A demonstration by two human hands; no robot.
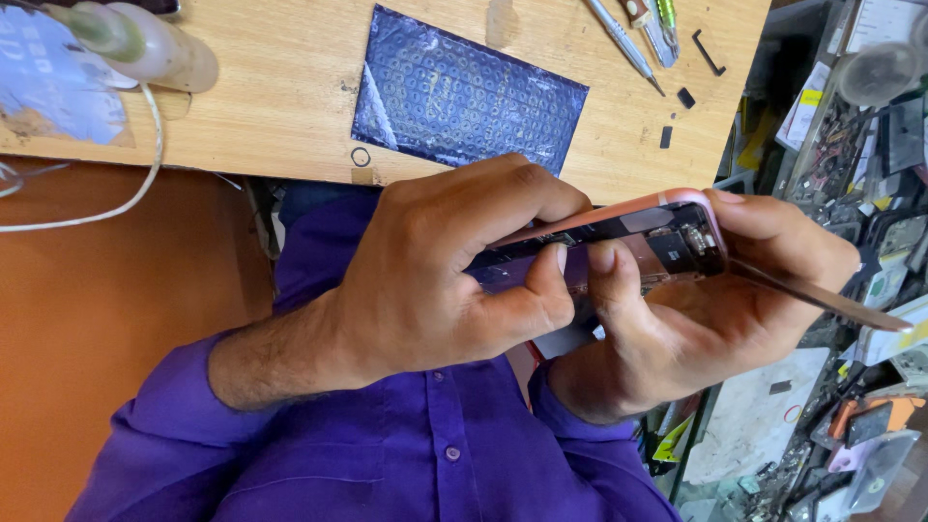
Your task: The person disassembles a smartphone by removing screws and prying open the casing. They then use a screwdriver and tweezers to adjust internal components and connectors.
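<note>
- Pink-gold metal frames the opened phone, held edge-up just right of the frame's centre, over the lap in front of a purple shirt, so its inner parts face the eyes.
- Left hand, coming in from 8 o'clock, curls narrowly over the phone's upper edge. Its thumb presses from below, apparently to steady the body.
- Right hand, from 4 o'clock, cradles the far end with fingers closed around it. Its thumb meets the left thumb at the open side, as if working something small there.
- A thin flat strip runs from the phone toward 3 o'clock; whether it is a blade or a lifted panel I cannot tell.
- At 12 o'clock lies a wooden table with a blue patterned mat, a small ring just below the mat, and hand tools at 1 o'clock.
- A white cable loops at 10 o'clock, beside a pale bottle.
- Loose phone parts crowd 3 to 5 o'clock, close by the right hand's elbow room.
</note>
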